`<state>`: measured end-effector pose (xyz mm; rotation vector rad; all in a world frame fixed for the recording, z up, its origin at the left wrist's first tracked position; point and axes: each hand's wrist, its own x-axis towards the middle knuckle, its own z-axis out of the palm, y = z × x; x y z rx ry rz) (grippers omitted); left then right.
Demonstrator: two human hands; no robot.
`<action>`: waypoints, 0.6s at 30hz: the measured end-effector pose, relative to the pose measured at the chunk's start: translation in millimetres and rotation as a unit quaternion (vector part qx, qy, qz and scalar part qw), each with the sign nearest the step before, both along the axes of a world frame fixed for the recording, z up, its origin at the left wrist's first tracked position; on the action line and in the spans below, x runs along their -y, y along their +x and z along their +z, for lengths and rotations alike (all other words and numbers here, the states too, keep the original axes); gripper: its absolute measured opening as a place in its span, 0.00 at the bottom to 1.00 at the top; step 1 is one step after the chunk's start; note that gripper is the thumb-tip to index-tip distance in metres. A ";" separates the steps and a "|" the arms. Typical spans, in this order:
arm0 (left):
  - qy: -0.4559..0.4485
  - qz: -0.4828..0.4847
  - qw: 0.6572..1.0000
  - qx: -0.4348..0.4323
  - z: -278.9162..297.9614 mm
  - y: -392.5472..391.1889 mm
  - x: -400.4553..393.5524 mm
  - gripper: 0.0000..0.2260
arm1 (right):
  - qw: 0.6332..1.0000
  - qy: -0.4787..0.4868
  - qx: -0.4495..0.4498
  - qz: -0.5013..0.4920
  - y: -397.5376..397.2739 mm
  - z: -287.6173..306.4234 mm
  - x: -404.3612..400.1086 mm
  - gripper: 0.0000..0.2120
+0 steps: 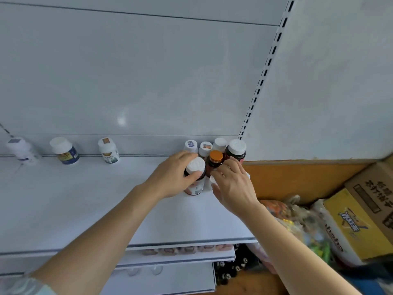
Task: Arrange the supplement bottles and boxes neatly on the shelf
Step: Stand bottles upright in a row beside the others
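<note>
I see most of the shelf (74,205) bare from its front edge back to the rear wall, so a hand can pass freely across the left and middle. Along the back edge three bottles stand well apart: a white one (21,149) near the left end, a blue-labelled one (64,151), and a green-labelled one (108,150), with wide gaps between them. The right rear corner is crowded: a tight cluster of bottles (214,152) stands there, leaving no gap I can make out. My left hand (174,177) and right hand (232,186) block the approach to that cluster from the front.
</note>
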<state>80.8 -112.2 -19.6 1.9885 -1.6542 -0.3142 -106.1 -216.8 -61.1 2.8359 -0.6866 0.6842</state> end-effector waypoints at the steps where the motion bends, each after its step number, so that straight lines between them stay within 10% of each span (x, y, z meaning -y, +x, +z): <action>1: 0.001 -0.003 1.000 -0.007 0.9 0.6 -0.7 0.23 | 1.000 0.016 0.001 -0.002 -0.5 4.4 0.0 0.05; 18: -0.081 0.145 0.978 -0.129 36.7 18.5 -58.1 0.28 | 0.929 0.356 0.081 0.065 39.8 74.8 -32.5 0.15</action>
